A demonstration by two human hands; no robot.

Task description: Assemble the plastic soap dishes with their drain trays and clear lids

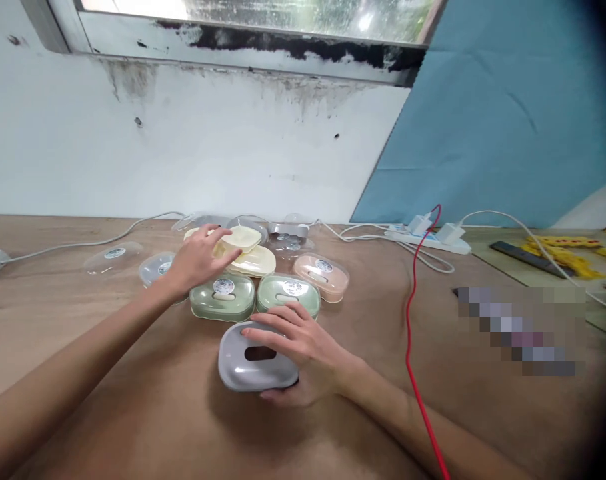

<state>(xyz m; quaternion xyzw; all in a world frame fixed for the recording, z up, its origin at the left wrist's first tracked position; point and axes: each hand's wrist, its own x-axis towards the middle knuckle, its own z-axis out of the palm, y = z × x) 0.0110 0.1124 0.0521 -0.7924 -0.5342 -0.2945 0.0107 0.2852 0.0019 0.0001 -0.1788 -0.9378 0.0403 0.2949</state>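
My right hand (303,347) grips a grey soap dish (233,370) by its right side, thumb low on the near edge and fingers over the top. The dish has rounded corners and a dark oval slot, and it is held near the front of the pile. My left hand (200,260) is over pale yellow soap dishes (255,262), its fingers spread and curved; whether the fingertips touch them I cannot tell. Below it lies a green soap box (223,307) with a clear lid and round sticker. Another green soap box (285,290) is just beyond my right fingers.
A peach soap box (327,277) sits at the right of the group; a clear lid (115,257) lies left. Grey pieces and clear lids (287,237) are near the wall. A red cable (411,333) crosses the table, joining a white power strip (453,245).
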